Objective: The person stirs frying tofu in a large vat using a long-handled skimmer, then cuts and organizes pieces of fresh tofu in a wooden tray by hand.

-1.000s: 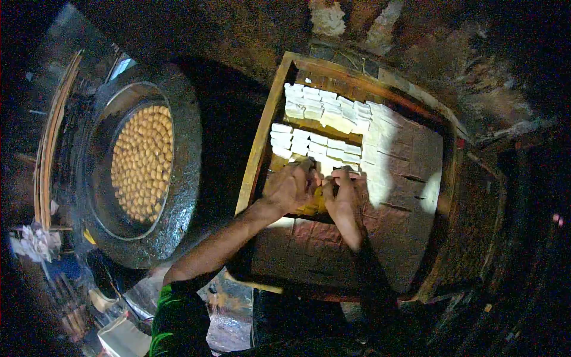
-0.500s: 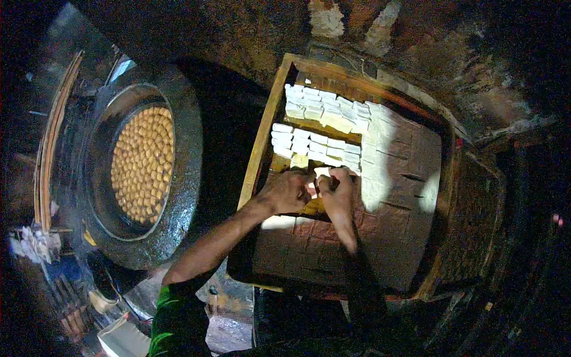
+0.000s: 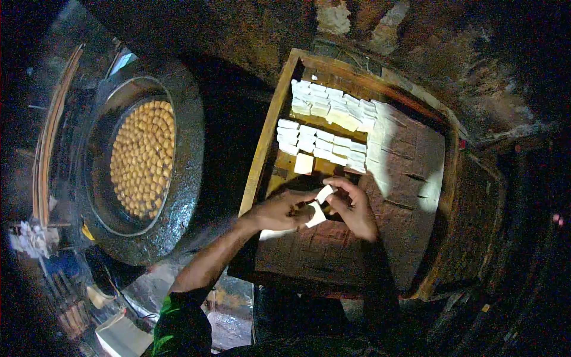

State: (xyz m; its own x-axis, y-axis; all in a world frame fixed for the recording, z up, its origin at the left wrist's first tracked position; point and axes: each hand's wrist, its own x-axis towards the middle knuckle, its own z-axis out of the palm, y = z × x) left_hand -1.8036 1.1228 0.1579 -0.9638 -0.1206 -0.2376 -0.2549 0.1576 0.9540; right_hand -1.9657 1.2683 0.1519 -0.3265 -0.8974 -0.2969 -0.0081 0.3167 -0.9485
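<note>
Over the near part of a wooden tray [image 3: 260, 160], my left hand [image 3: 279, 211] has its fingers closed around a white block of what looks like tofu [image 3: 316, 215]. My right hand [image 3: 355, 208] pinches a smaller white tofu piece [image 3: 325, 193] between thumb and fingers, close to the left fingertips. Beyond the hands lie two rows of cut tofu pieces, a nearer row [image 3: 322, 144] and a farther row [image 3: 333, 107]. One single tofu piece [image 3: 304, 163] rests apart from the nearer row. Uncut-looking slab with scored lines [image 3: 410, 160] fills the tray's right side, partly in shadow.
To the left stands a large dark round pan [image 3: 189, 178] holding many golden-brown fried pieces [image 3: 143, 157]. Long wooden sticks [image 3: 56, 137] stand beyond it. A white container [image 3: 124, 336] sits at the lower left. A rough wall [image 3: 452, 77] rises behind the tray.
Both hands have moved nearer to me, and my right hand has shifted right. The white pieces between them now show more plainly, and the single piece by the nearer row is uncovered.
</note>
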